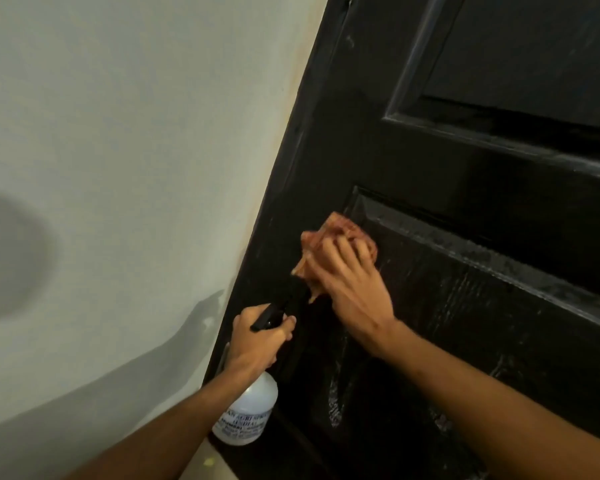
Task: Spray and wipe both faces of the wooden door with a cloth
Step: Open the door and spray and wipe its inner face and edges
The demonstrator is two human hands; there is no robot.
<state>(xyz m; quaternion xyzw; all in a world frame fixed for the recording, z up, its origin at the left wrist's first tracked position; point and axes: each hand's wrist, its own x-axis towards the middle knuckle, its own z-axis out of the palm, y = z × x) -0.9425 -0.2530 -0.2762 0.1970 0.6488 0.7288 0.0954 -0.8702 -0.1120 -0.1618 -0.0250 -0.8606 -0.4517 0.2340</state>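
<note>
The dark, almost black panelled wooden door (465,188) fills the right side of the view, tilted by the camera angle. My right hand (354,282) presses a bunched orange-pink cloth (336,230) flat against the door at the upper left corner of the lower panel. Wet streaks shine on the panel below that hand. My left hand (257,337) grips the neck of a clear spray bottle (248,417) with a black trigger head (281,306), held close to the door's left edge, just below the cloth.
A pale grey-white wall (118,168) takes up the left half, with a shadow of my arm and head on it. A strip of light floor (205,462) shows at the bottom beside the door's edge.
</note>
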